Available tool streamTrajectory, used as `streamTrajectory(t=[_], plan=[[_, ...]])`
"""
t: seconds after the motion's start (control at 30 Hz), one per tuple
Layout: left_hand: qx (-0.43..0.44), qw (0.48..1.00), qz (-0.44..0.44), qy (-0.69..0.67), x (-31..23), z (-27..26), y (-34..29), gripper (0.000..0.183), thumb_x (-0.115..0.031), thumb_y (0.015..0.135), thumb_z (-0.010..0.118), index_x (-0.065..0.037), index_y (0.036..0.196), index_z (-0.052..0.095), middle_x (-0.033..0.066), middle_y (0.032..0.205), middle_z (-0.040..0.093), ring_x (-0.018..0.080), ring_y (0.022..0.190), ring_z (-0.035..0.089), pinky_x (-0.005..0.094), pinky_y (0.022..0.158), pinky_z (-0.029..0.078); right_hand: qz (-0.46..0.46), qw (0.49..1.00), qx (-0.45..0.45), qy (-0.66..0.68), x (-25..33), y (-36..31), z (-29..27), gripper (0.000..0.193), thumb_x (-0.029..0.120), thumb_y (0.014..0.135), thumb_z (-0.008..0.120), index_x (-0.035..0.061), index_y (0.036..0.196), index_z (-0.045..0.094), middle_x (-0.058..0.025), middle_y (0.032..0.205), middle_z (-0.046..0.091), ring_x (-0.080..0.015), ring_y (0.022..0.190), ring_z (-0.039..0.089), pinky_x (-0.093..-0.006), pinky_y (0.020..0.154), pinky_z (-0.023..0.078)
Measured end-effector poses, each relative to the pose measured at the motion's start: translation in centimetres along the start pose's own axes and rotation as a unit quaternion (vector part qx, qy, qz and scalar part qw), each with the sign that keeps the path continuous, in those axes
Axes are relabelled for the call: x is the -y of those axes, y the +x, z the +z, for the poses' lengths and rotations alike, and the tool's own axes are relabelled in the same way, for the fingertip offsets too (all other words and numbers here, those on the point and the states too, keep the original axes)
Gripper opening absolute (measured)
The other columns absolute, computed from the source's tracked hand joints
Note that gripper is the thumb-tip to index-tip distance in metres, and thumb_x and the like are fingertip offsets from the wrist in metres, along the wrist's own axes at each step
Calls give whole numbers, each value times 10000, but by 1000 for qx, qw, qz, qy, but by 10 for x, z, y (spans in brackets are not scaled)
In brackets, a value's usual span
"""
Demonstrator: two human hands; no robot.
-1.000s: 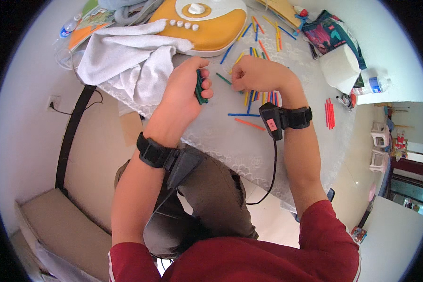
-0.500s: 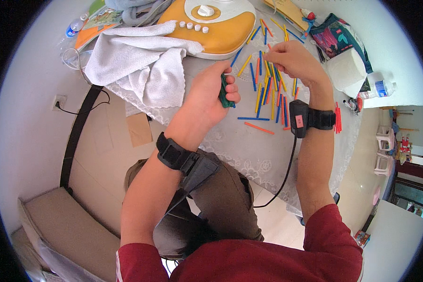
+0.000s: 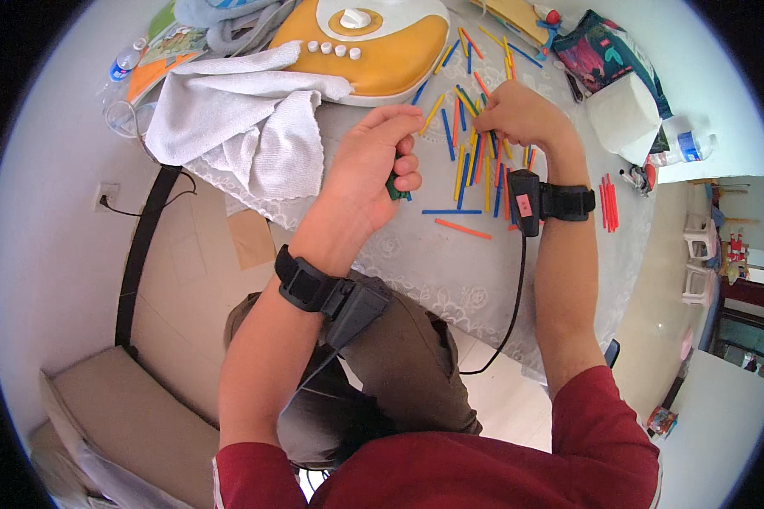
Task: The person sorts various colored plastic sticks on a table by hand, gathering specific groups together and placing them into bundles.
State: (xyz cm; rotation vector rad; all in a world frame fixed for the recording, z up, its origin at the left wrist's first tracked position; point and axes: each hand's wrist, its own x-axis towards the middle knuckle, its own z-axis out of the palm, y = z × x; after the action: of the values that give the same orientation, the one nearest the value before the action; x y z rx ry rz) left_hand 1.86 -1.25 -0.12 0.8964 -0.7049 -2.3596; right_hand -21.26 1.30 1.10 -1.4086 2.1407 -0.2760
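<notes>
A white towel (image 3: 246, 127) lies at the counter's (image 3: 450, 271) left, beside an orange-and-white appliance (image 3: 373, 47). The left hand (image 3: 373, 165) is curled closed around a bundle of green sticks (image 3: 395, 185). Scattered coloured sticks (image 3: 471, 161) lie between the hands. The right hand (image 3: 514, 114) rests on them, fingers pinched together; whether it grips one I cannot tell.

Green sticks (image 3: 394, 185) are sitting bunched in the curled left hand (image 3: 373, 170), ends poking out below the fingers. Loose sticks (image 3: 471, 157), blue, yellow, orange and red, are lying scattered flat under the right hand (image 3: 518, 114).
</notes>
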Motion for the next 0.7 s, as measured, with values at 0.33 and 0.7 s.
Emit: streamTrajectory(t=[0.33,0.7], plan=[[-51,998,-10,-46,5,11,5,211,-231,949,530,-30,1012,547,24,729,484,125,603,460,263,516,410,-117,972,130,159,45,-38,-10,370,349,779,712,-2,682,643,-9,499,520,-74,403,487,-231,367,357],[-58,995,-4,-77,4,1,8,153,-134,929,527,-11,1020,513,52,752,511,163,619,489,316,599,475,-32,992,-81,89,-7,-8,-13,382,342,811,659,3,638,626,-34,492,513,-96,395,490,-258,373,359]])
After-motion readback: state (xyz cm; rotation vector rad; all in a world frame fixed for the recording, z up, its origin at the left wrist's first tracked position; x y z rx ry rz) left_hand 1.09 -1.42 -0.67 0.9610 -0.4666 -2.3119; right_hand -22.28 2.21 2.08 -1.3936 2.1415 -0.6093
